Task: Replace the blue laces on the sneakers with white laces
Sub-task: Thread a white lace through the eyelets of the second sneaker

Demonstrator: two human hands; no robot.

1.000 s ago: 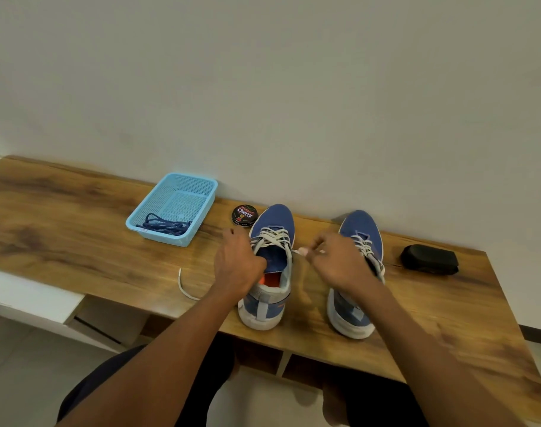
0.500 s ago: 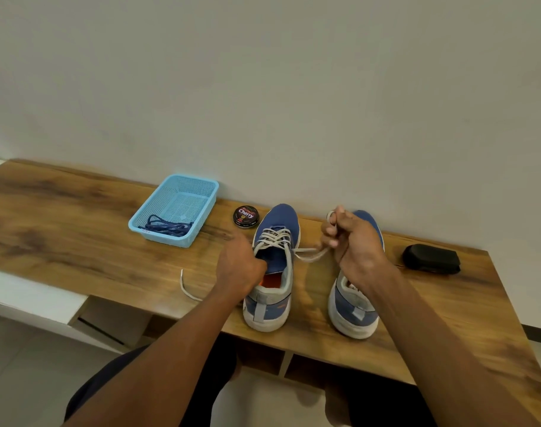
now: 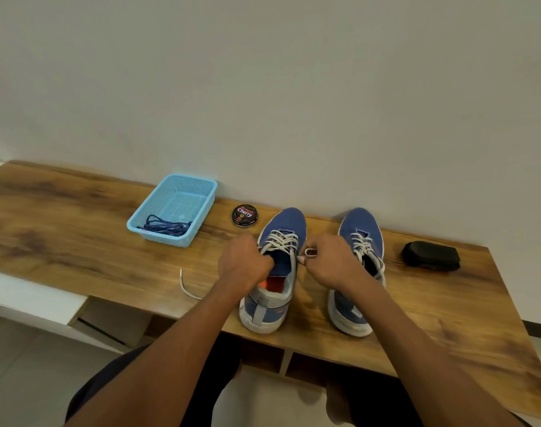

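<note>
The white lace point(image 3: 281, 241) crisscrosses the left sneaker point(image 3: 272, 272) — standing mid-table beside the right sneaker point(image 3: 357, 272), also white-laced. The right hand point(image 3: 330, 263) pinches a loop of that lace just beside the eyelets; the left hand point(image 3: 244, 266) curls at the shoe's collar, gripping lace there. A loose lace end point(image 3: 186, 286) trails left. Blue laces point(image 3: 166, 227) lie in the basket point(image 3: 201, 192) — polish tin point(image 3: 245, 215) nearby.

Left hand point(image 3: 243, 266) covers the near eyelets of the left sneaker point(image 3: 275, 272); its fingers are out of sight, grip undetermined. Right forearm masks the right sneaker's point(image 3: 360, 272) inner side. The white lace point(image 3: 187, 285) runs beneath the left wrist. Small print on the tin point(image 3: 244, 215) is illegible. Tabletop point(image 3: 62, 241) is cut off at the left edge.
</note>
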